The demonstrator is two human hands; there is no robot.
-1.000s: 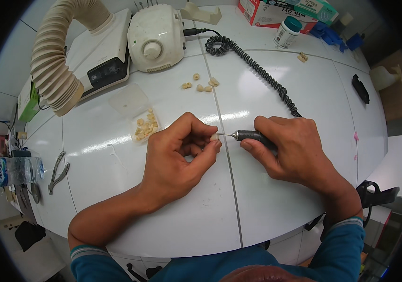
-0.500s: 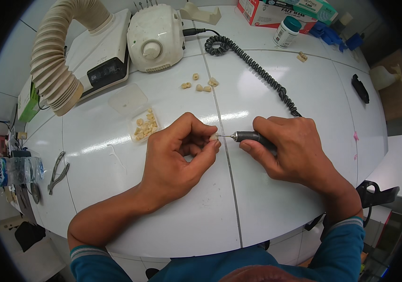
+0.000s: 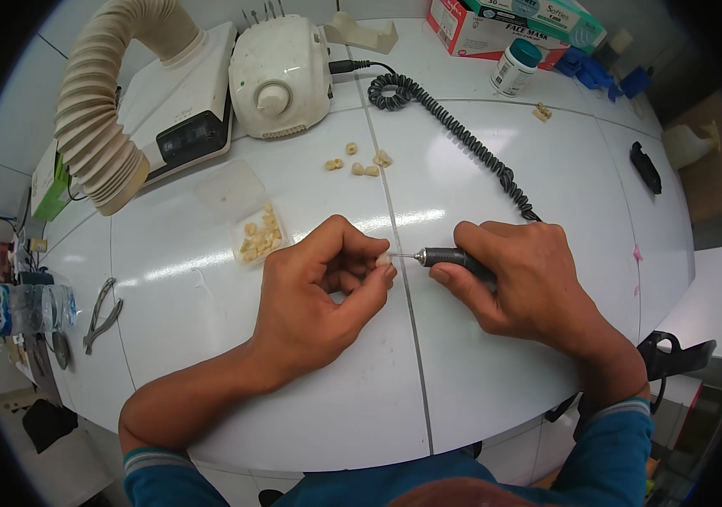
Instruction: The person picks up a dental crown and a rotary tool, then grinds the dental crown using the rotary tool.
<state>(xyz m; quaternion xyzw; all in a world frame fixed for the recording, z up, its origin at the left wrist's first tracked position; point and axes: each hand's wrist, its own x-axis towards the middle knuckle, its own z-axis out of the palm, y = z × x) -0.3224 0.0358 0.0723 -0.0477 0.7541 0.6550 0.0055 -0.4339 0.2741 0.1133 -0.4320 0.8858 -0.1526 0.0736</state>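
Between the thumb and fingertips of my left hand point(image 3: 306, 304) is a small cream-coloured dental crown point(image 3: 384, 259), mostly covered by the fingers. My right hand point(image 3: 525, 279) is wrapped round a black rotary handpiece point(image 3: 445, 257), which lies level and points left. Its thin metal bur point(image 3: 403, 255) reaches to the crown and seems to touch it. A coiled black cord point(image 3: 471, 139) runs from behind my right hand to a white control unit point(image 3: 280, 76). Left of my left hand, a clear plastic box point(image 3: 259, 241) holds several yellowish crowns, its lid point(image 3: 230, 186) beside it.
Several loose crowns point(image 3: 358, 169) lie beyond my hands. A ribbed suction hose point(image 3: 95, 110) arches over the back left. Pliers point(image 3: 103, 317) and a water bottle point(image 3: 35, 307) lie at the left. A white bottle with green cap point(image 3: 514, 68) and mask boxes point(image 3: 496, 34) stand back right.
The whole view has shifted slightly, so the table's things sit a little lower in the picture. My hands keep nearly the same pose, with the bur still at the crown.
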